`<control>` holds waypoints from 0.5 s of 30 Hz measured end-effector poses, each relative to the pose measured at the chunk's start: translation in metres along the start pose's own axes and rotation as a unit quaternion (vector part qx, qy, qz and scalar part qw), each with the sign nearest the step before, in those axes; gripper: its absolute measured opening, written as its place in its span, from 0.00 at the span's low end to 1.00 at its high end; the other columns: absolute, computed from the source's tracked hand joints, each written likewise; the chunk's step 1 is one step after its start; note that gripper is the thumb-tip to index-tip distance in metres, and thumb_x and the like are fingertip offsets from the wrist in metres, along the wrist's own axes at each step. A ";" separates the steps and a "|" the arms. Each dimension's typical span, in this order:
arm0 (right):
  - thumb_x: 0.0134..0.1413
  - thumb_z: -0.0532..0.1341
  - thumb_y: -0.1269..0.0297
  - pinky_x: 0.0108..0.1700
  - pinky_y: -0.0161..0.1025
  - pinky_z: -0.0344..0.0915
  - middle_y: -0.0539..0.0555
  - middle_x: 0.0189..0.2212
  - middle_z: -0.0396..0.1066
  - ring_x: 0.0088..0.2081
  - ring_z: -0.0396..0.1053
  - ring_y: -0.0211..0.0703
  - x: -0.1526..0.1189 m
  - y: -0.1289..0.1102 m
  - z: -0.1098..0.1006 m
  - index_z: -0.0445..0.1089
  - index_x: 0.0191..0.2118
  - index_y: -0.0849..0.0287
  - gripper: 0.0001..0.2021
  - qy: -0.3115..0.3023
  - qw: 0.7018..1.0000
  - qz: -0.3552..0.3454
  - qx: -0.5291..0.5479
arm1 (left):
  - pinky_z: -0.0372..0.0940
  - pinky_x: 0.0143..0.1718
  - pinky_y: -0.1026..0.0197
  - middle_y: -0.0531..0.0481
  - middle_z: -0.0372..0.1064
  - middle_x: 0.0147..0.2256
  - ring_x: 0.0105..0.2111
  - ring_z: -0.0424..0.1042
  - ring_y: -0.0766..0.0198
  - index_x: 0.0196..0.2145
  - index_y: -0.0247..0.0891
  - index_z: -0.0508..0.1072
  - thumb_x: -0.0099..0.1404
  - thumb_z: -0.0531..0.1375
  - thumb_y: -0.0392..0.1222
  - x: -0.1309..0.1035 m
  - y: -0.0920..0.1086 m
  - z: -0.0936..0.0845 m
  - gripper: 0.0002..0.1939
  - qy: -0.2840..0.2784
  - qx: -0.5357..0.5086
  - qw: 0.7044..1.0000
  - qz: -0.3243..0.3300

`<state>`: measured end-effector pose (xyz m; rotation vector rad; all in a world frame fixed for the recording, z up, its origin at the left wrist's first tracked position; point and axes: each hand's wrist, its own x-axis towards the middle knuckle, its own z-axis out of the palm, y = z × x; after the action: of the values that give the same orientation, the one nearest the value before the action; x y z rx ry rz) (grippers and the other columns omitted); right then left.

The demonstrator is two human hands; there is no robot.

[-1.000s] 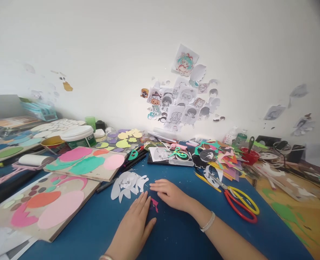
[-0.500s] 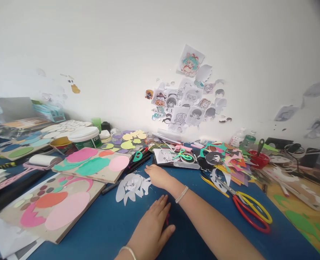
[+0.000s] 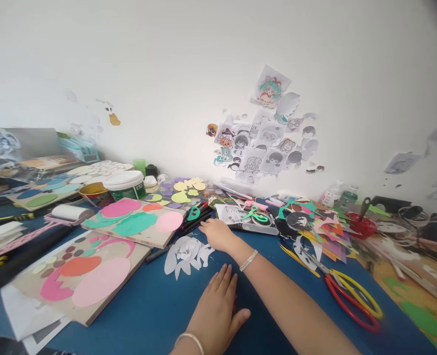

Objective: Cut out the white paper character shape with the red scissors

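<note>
My left hand [image 3: 218, 308] lies palm down on the blue table [image 3: 148, 305], its fingers stretched forward and the thumb apart. A bit of something red shows beneath it, mostly hidden. Farther forward, my right hand [image 3: 216, 235] reaches in from the right, with its fingertips by the black pens [image 3: 192, 223]. Its fingers are bent and close together; nothing can be made out in them. Just in front of my hands and to the left lies a white paper cutout [image 3: 186, 254] with petal-like shapes, close to my right hand but apart from my left.
Scissors [image 3: 351, 291] with red and yellow handles lie right. Boards [image 3: 144, 256] with coloured paper shapes stand left, near a paint roller [image 3: 70, 213] and a white tub [image 3: 124, 185]. Paper scraps [image 3: 325, 224], small green scissors [image 3: 255, 215] and a red bowl [image 3: 362, 227] line the back.
The view has shifted slightly left, so everything appears farther right. My right hand remains near the pens, and my left hand still lies flat on the table.
</note>
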<state>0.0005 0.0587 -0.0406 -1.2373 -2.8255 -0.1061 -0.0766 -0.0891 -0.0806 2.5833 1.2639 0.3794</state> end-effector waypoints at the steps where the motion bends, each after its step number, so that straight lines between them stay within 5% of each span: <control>1: 0.51 0.54 0.81 0.51 0.47 0.63 0.64 0.58 0.59 0.54 0.62 0.55 0.004 0.000 0.003 0.65 0.54 0.67 0.23 -0.006 1.000 0.000 -0.007 | 0.55 0.57 0.43 0.34 0.47 0.61 0.61 0.49 0.44 0.60 0.29 0.57 0.65 0.45 0.59 0.000 0.000 0.000 0.35 0.004 0.003 1.000 -0.018; 8: 0.49 0.53 0.82 0.53 0.44 0.62 0.57 0.61 0.55 0.56 0.59 0.50 -0.006 0.004 0.014 0.57 0.60 0.61 0.30 -0.031 0.998 -0.043 -0.016 | 0.55 0.57 0.42 0.32 0.47 0.61 0.60 0.50 0.42 0.59 0.27 0.58 0.65 0.45 0.60 0.000 0.003 0.001 0.36 0.013 0.027 0.999 -0.020; 15: 0.48 0.52 0.85 0.55 0.42 0.61 0.56 0.58 0.59 0.57 0.60 0.50 -0.027 0.014 0.012 0.63 0.57 0.64 0.28 -0.039 0.999 -0.029 0.024 | 0.55 0.57 0.42 0.33 0.49 0.60 0.60 0.50 0.43 0.59 0.28 0.59 0.65 0.44 0.60 -0.001 0.002 0.002 0.36 0.013 0.026 0.999 -0.015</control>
<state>0.0284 0.0496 -0.0544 -1.1763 -2.9119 0.0073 -0.0756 -0.0914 -0.0822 2.6066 1.3370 0.3818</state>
